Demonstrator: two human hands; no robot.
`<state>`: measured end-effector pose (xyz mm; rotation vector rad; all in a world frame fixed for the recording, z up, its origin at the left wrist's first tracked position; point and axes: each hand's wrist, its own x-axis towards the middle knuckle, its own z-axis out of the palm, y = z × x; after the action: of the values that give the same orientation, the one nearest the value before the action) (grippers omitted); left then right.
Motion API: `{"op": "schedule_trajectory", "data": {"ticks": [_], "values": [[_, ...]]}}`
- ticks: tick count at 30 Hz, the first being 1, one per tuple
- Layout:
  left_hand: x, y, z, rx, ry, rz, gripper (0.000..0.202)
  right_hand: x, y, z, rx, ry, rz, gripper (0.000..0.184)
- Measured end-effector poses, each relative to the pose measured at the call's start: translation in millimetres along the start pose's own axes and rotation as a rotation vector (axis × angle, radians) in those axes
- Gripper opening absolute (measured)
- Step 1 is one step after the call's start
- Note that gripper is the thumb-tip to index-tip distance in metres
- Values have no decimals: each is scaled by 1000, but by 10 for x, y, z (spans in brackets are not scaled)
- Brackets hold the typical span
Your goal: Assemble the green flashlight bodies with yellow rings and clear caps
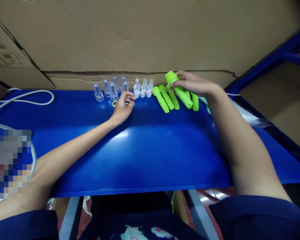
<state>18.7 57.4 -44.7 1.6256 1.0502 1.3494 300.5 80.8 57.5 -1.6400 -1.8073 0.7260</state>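
My right hand (192, 85) is closed round a bright green plastic torch-like body (178, 87), lifted at its wide end above a row of several similar green bodies (165, 98) lying on the blue table (145, 146). My left hand (123, 106) rests on the table with fingers curled over a small yellow ring (114, 104). Just beyond it stand several clear plastic caps (110, 88) and several small white parts with red dots (143, 88).
Large cardboard sheets (140, 36) wall off the back. A white cable (32, 98) loops at the left of the table. Clear plastic wrapping (250, 118) lies at the right edge, beside a blue frame rail (272, 58).
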Motion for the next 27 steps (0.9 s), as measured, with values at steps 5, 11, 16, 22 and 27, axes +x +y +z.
{"op": "schedule_trajectory", "data": {"ticks": [5,11,16,22,27], "values": [[-9,43,6,-7,-10,-11,31,-35,-88,212,620,-291,-43,22],[-6,44,5,24,-12,-7,31,-158,-270,537,702,-416,147,30],[-20,-6,-4,69,-80,86,26,-277,-394,678,672,-424,146,32],[-51,-12,-9,36,-147,186,15,-460,-502,969,857,-481,33,21],[-58,15,-17,12,-163,216,25,-493,-480,1114,989,-512,4,17]]}}
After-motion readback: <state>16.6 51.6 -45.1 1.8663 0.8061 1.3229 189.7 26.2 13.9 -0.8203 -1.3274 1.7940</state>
